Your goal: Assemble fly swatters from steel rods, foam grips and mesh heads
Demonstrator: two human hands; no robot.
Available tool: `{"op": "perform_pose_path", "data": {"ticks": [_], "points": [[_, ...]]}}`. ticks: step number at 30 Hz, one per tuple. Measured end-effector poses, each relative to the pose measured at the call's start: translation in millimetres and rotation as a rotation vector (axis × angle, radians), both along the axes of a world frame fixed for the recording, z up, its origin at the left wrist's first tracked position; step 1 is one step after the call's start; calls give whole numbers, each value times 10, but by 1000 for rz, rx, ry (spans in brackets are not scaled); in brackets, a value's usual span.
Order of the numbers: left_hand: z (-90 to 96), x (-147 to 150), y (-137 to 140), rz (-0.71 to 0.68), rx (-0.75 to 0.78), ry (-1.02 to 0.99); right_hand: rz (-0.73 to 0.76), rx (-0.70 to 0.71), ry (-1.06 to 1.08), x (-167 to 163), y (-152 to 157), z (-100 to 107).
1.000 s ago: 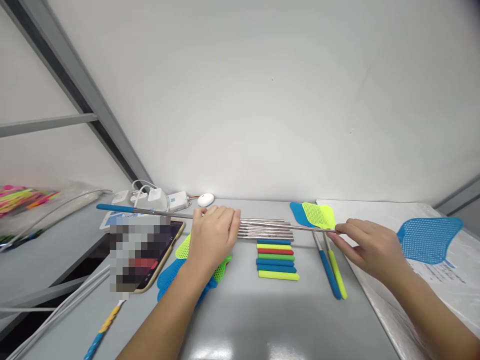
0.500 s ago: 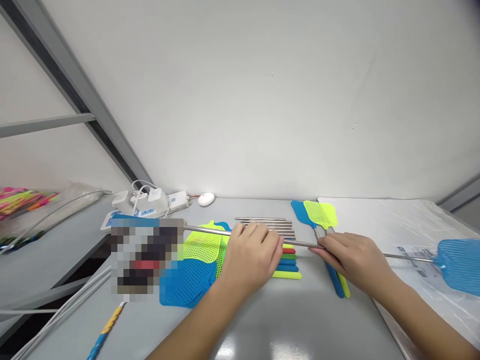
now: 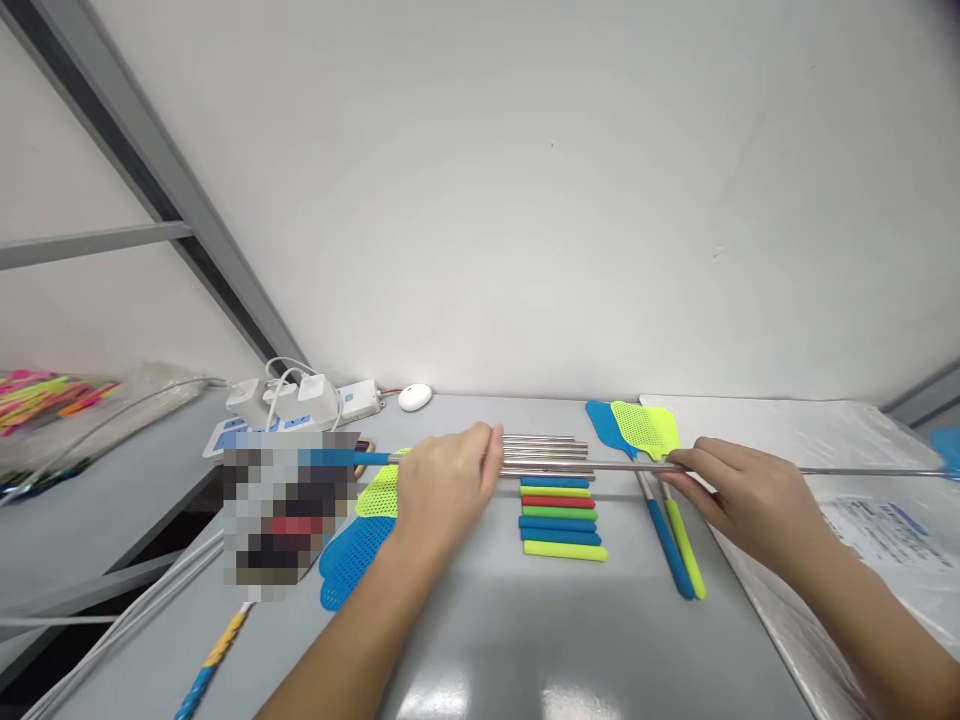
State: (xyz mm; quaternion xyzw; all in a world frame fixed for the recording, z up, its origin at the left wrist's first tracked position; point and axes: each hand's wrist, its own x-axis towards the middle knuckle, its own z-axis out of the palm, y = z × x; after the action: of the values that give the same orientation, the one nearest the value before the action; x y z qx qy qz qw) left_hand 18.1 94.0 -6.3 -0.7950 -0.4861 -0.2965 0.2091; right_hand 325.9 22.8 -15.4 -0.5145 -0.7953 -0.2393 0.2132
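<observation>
A fly swatter [image 3: 592,466] with a long metal rod spans the view above the table, nearly level. Its blue handle [image 3: 358,457] points left, and part of its blue head [image 3: 949,447] shows at the right edge. My left hand [image 3: 442,490] is closed round the rod beside the handle. Further right, my right hand [image 3: 739,495] pinches the rod between thumb and fingers. Beneath the rod lie several metal rods [image 3: 544,447] and a row of coloured handles [image 3: 559,513]. Perforated swatter heads, yellow-green [image 3: 377,495] and blue [image 3: 356,560], lie partly hidden behind my left forearm.
Two whole swatters, one blue [image 3: 670,550] and one yellow-green [image 3: 686,550], lie near my right hand. A plastic-wrapped white sheet [image 3: 885,590] covers the right side. A power strip [image 3: 225,437] with chargers, a white round device [image 3: 415,397] and a pixelated object [image 3: 289,515] are at left.
My left hand has slid left along the rod to beside the blue handle. My right hand has shifted slightly right and up. The swatter has levelled, its head moving toward the right edge.
</observation>
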Motion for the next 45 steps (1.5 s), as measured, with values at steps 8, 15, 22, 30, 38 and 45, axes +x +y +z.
{"op": "perform_pose_path", "data": {"ticks": [8,15,22,30,38,45], "points": [[-91,345,-276,-297,-17,-10,78,-6,-76,-289,-77,-45],[102,-70,43,-156,-76,-27,35,-17,-47,-62,-31,-14],[131,-226,126,42,-9,14,9,-4,-40,58,-19,15],[-26,147,-179,-94,74,61,104,-35,-87,-232,-120,-8],[-123,323,-261,-309,-60,42,115,-80,-55,-503,-153,-42],[22,-40,48,-103,-54,41,65,-88,-16,-390,-82,-51]]}}
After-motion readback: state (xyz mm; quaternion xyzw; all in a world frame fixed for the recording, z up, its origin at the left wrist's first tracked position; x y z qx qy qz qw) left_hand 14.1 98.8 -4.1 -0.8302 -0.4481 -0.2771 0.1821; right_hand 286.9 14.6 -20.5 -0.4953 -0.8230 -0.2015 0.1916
